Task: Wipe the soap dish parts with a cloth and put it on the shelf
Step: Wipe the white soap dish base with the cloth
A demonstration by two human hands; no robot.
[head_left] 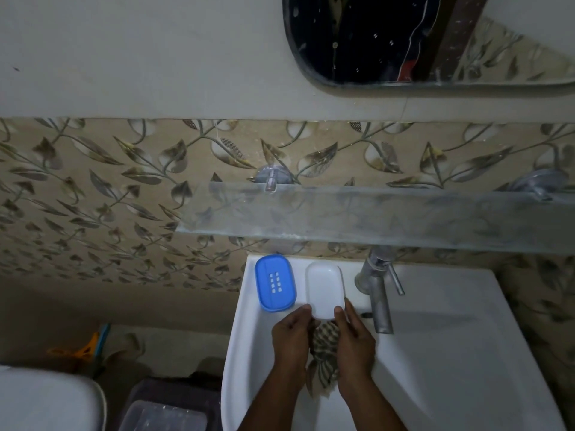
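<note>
I hold the white soap dish base (325, 289) at its near end, over the back rim of the sink (451, 306), with the striped cloth (323, 346) bunched between my palms beneath it. My left hand (291, 337) pinches the base's left corner; my right hand (354, 334) curls its fingers (340, 315) round the right corner. The blue drainer tray (275, 283) lies just beside it on the rim. The glass shelf (373, 216) above carries neither part, so I judge wiping under way and shelving left. Both forearms reach in from below, close together.
</note>
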